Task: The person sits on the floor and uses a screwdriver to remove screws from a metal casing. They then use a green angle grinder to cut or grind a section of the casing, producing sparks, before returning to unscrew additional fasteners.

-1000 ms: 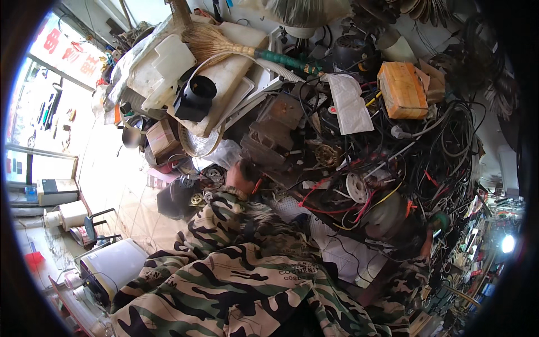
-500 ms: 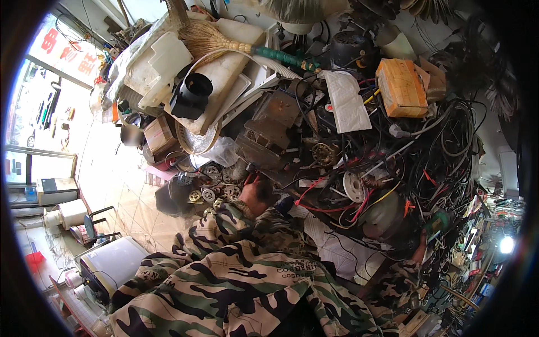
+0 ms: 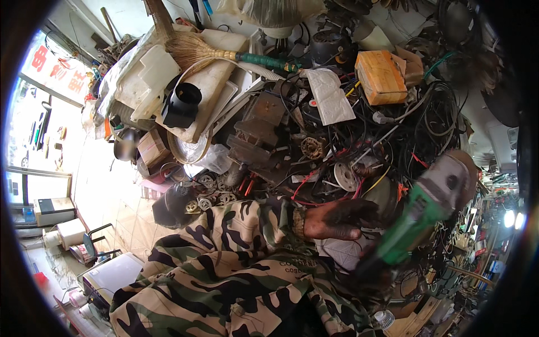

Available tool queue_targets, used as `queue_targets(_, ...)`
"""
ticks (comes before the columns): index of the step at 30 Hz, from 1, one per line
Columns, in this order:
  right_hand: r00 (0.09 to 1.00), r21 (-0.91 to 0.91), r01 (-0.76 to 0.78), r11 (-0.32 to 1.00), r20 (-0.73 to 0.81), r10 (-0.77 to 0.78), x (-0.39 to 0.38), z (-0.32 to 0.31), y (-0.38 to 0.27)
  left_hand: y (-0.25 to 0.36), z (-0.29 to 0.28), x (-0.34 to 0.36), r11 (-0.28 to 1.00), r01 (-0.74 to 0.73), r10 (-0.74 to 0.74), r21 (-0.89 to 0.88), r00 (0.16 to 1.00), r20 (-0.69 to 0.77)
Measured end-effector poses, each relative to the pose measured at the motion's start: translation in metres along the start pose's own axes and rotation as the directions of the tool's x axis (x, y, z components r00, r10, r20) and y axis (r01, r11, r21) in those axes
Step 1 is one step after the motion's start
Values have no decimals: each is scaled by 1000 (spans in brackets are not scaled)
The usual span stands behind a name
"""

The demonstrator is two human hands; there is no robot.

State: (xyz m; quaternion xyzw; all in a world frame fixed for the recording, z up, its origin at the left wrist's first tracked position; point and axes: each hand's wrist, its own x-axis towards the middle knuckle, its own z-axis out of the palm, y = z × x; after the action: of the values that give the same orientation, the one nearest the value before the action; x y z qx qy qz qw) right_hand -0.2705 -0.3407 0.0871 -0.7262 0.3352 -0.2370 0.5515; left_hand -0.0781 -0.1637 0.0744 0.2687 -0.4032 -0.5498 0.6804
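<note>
Left hand (image 3: 337,219): dark w/ grime, camouflage sleeve (image 3: 241,224) reaching across pile of scrap; fingers loosely curled, pointing right, just beside green grinder (image 3: 418,224), apparently nothing pinched; exact contact hard to tell owing to blur. Grinder: green body, grey head, tilted, head up-right, handle down-left, lifted above heap at right side, probably so as to clear tangled wires (image 3: 404,135). Right hand: hidden beneath grinder handle; grip cannot be told. Around: dark motor block (image 3: 261,126) at centre of heap; round metal disc (image 3: 343,177) w/ red and yellow leads just above left hand; orange box (image 3: 382,76) at upper right; white paper bag (image 3: 328,95) beside it; straw broom (image 3: 208,53) w/ green handle along top; black funnel (image 3: 182,104) on white plastic panel (image 3: 210,84) at upper left. In the way: loops of black cable between hand and motor block; loose gears (image 3: 210,188) near sleeve at left.
</note>
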Motion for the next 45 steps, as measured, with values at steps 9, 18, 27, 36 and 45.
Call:
queue_targets(9, 947, 196, -1, 981, 316, -62, 34, 164, -78, 72, -1, -50, 990, -86, 82, 110, 996, 35)
queue_targets(18, 898, 223, -31, 974, 434, -70, 14, 259, -91, 53, 10, -104, 654, 114, 496, 748, 682, -538)
queue_targets(27, 877, 144, 15, 989, 474, -82, 9, 308, -100, 98, 2, -138, 365, 321, 520, 874, 708, -477)
queue_targets(36, 835, 183, 35, 982, 534, -129, -3, 320, -111, 82, -23, -179, 720, -112, 560, 685, 677, -478)
queue_targets(45, 865, 307, 43, 951, 464, -189, -5, 282, -117, 50, -36, -191, 942, 103, 144, 321, 737, -660)
